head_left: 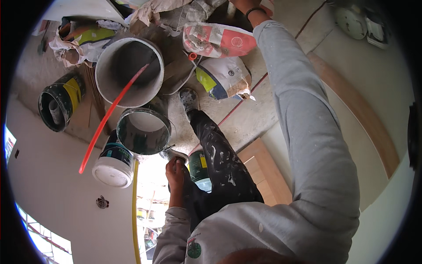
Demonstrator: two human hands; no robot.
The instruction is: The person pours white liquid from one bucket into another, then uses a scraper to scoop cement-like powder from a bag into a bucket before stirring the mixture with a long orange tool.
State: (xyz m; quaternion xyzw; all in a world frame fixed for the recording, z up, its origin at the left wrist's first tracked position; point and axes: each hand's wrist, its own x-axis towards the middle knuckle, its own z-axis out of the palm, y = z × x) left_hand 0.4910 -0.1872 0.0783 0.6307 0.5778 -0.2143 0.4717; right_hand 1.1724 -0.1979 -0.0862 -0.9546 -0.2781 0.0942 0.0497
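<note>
My right arm, in a grey sleeve, stretches far up to the top edge. My right hand (246, 5), with a dark band at its wrist, is partly cut off there, and its fingers do not show clearly. Just below it lies a red and white paper bag (233, 40), smeared with grey powder. My left hand (176, 175) hangs low before my left leg, its fingers curled; what they hold, if anything, is hidden. Near it are a grey shoe (175, 156) and a dark green bucket (198, 165).
Left of centre stands a large grey tub (101, 83), with a red hose (110, 112) slanting across it. Close by are a dark open bucket (121, 136), a white-based bucket (113, 169) and a yellow-banded bucket (72, 90). A white and green bag (226, 75) lies beyond my other foot.
</note>
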